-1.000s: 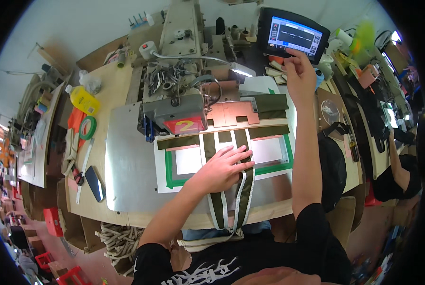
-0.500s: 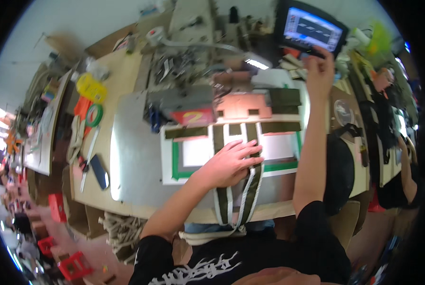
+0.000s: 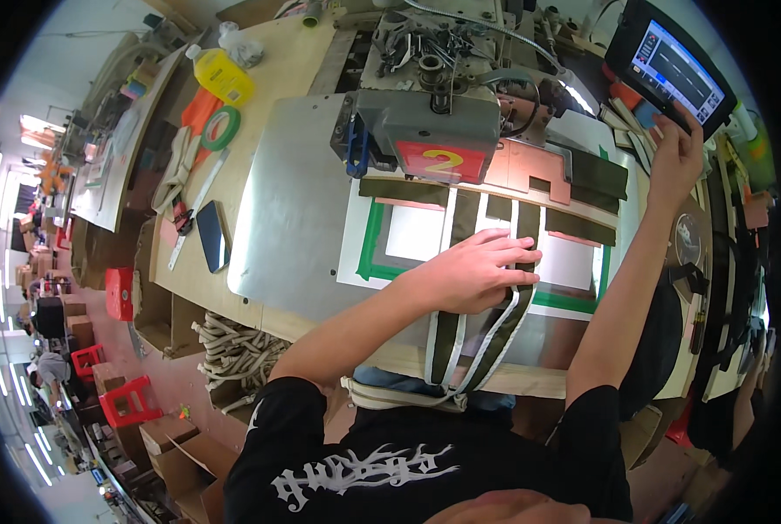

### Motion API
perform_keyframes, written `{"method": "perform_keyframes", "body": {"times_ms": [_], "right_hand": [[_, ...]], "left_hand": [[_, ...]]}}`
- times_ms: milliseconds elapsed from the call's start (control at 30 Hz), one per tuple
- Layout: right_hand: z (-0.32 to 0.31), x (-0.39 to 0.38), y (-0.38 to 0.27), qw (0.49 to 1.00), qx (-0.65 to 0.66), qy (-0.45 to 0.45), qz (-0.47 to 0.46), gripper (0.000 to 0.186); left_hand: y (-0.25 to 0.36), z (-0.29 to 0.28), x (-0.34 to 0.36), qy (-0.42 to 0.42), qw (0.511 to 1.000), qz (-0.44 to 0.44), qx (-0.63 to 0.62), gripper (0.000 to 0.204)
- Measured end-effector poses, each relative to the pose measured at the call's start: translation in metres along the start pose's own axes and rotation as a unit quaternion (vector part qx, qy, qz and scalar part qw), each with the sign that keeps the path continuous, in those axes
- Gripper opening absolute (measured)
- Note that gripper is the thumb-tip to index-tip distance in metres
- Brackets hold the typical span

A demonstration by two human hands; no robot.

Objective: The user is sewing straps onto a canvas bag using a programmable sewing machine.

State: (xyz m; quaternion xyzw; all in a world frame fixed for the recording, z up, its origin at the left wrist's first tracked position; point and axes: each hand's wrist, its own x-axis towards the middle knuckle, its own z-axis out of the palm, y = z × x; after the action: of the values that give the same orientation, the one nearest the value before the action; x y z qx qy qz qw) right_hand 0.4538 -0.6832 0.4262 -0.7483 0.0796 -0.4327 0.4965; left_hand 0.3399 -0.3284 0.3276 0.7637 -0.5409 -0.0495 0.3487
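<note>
My left hand lies palm down with fingers spread over dark olive webbing straps with white edges. The straps run from beneath the clamp toward me and hang over the table's front edge. Under them is a white template sheet framed with green tape. A copper-coloured clamp plate and olive fabric pieces lie beyond my hand, beside the grey sewing machine head. My right hand is raised, holding nothing, with a finger stretched to the lower edge of the lit control screen.
To the left lie a dark phone, a metal ruler, a green tape roll and a yellow bottle. Bundled cord sits below the table's left front edge. Another person's arm shows at far right.
The whole view has shifted, so the table and machine sit further right and higher. My left hand stays on the straps, and my right hand remains at the screen.
</note>
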Motion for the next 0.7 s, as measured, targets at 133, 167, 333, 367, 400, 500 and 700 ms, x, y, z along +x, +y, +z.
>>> {"method": "perform_keyframes", "body": {"times_ms": [133, 167, 333, 367, 400, 500, 700], "right_hand": [[-0.0017, 0.0003, 0.0017, 1.000, -0.006, 0.000, -0.001, 0.037], [-0.0016, 0.0006, 0.0024, 1.000, -0.007, 0.000, 0.000, 0.037], [0.0006, -0.0006, -0.0015, 1.000, -0.006, 0.011, -0.001, 0.036], [0.0018, -0.0015, -0.0023, 1.000, -0.006, 0.012, 0.000, 0.036], [0.0028, -0.0022, -0.0028, 1.000, -0.010, 0.014, 0.001, 0.036], [0.0017, -0.0017, -0.0015, 1.000, -0.008, 0.012, 0.002, 0.037], [-0.0043, 0.0001, -0.0022, 1.000, 0.000, 0.008, 0.007, 0.033]], "left_hand": [[0.0008, 0.0003, 0.0013, 0.001, 1.000, 0.001, -0.002, 0.055], [0.0010, 0.0002, 0.0018, 0.000, 1.000, 0.001, -0.002, 0.055], [0.0021, -0.0018, 0.0023, 0.014, 1.000, 0.006, 0.002, 0.048], [0.0020, -0.0018, 0.0022, 0.013, 1.000, 0.006, 0.002, 0.048], [0.0020, -0.0015, 0.0021, 0.013, 1.000, 0.006, 0.002, 0.048], [0.0004, -0.0008, 0.0020, 0.013, 1.000, 0.007, 0.002, 0.048], [0.0004, -0.0003, 0.0019, 0.006, 1.000, 0.006, 0.008, 0.052]]}}
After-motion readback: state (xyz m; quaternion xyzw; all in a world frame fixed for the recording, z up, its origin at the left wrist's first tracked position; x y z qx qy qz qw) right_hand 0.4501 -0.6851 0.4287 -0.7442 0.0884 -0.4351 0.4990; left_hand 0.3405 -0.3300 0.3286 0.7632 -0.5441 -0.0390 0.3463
